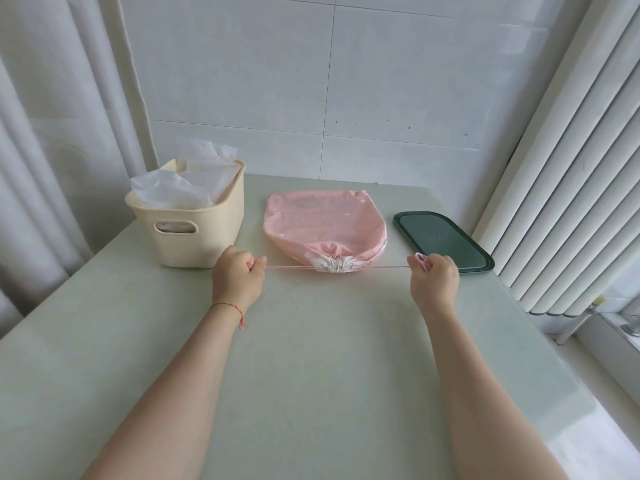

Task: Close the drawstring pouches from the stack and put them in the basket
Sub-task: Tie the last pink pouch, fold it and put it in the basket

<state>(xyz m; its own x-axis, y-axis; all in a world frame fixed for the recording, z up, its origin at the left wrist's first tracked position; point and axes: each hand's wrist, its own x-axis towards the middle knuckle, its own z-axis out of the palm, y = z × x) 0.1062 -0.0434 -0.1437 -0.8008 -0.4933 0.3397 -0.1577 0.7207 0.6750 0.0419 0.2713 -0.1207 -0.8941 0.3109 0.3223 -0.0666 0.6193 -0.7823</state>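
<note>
A pink drawstring pouch (323, 220) lies flat on the pale table, its mouth gathered tight into a white bunch (335, 264) at the near edge. Its pink drawstring (291, 268) runs taut to both sides. My left hand (237, 273) pinches the left end of the string. My right hand (433, 277) grips the right end, with a pink loop sticking out above the fingers. A cream plastic basket (207, 233) stands left of the pouch and holds several white pouches (173, 194).
A dark green tray (441, 240) lies flat to the right of the pouch with nothing on it. White curtains hang at the left, vertical blinds (571, 168) at the right, a tiled wall behind. The table's right edge drops to a sill.
</note>
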